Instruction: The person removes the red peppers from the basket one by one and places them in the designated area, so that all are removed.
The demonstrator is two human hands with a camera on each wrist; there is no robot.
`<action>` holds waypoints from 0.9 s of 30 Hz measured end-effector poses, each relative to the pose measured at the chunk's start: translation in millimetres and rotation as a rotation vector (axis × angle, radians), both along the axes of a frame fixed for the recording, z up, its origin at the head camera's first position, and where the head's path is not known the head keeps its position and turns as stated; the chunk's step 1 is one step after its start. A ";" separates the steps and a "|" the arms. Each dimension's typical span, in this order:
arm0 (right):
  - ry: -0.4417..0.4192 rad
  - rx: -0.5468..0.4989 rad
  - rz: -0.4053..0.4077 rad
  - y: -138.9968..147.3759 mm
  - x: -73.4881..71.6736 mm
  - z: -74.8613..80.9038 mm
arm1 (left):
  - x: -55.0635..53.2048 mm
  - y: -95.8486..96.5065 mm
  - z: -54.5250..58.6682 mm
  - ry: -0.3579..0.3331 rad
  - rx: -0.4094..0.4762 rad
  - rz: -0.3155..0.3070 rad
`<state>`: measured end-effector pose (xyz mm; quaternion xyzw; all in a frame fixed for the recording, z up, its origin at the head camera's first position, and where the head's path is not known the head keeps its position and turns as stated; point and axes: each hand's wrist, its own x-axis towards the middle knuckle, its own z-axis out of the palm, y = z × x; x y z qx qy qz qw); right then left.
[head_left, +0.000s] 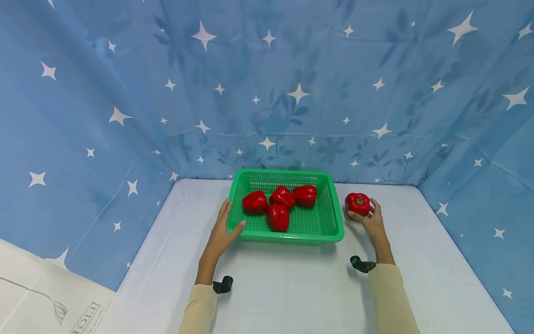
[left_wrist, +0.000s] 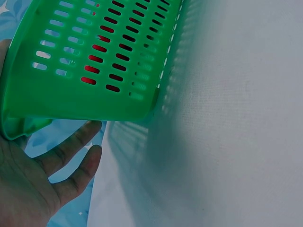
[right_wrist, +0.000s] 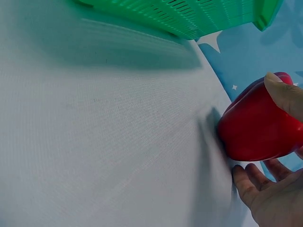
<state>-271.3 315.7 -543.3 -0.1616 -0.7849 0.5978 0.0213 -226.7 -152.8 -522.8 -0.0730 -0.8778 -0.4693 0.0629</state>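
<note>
A green plastic basket (head_left: 288, 237) with slotted sides stands on the table, and several red bell peppers (head_left: 277, 218) lie inside it. My left hand (head_left: 221, 235) is at the basket's left end, thumb toward the front rim and fingers stretched along the side. In the left wrist view the fingers of that hand (left_wrist: 35, 175) reach straight past the basket's end wall (left_wrist: 85, 101). To the right of the basket, my right hand (head_left: 371, 221) holds another red bell pepper (head_left: 357, 204), its green stem end showing. The thumb presses this pepper (right_wrist: 258, 125) in the right wrist view, with the fingers around its far side.
A white table (head_left: 288, 292) carries everything. Blue curtains (head_left: 267, 111) with white stars hang behind it and on both sides. At the lower left lies a pale sheet (head_left: 37, 297) with a printed whisk and letters. Each wrist wears a black camera mount (head_left: 362, 264).
</note>
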 end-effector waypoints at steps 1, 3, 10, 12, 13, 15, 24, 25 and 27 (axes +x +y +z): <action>-0.001 0.002 -0.001 0.2 0.3 -0.4 | 0.0 0.0 -0.2 -0.001 -0.001 0.001; 0.000 0.001 -0.006 0.5 1.1 -1.1 | -0.1 -0.1 -0.9 0.000 0.000 0.002; 0.021 0.009 -0.047 5.4 4.4 0.4 | 0.3 0.2 -0.8 0.005 0.001 0.005; 0.033 0.016 -0.061 6.6 5.2 3.4 | 0.1 0.3 -0.3 0.004 -0.001 0.007; 0.040 0.022 -0.065 7.1 6.2 4.9 | 0.3 0.2 -0.4 0.005 -0.001 0.007; 0.048 0.037 -0.073 7.3 7.3 8.8 | 0.5 0.0 -0.6 0.006 -0.002 0.004; 0.148 0.084 -0.117 7.0 9.5 35.3 | -0.3 -0.7 0.6 0.007 -0.002 -0.005; 0.167 0.088 -0.127 6.4 9.8 39.2 | -0.3 -0.8 0.2 0.010 -0.001 -0.005; 0.208 0.097 -0.145 4.8 9.3 46.7 | -0.1 -1.0 -0.7 0.013 0.000 -0.006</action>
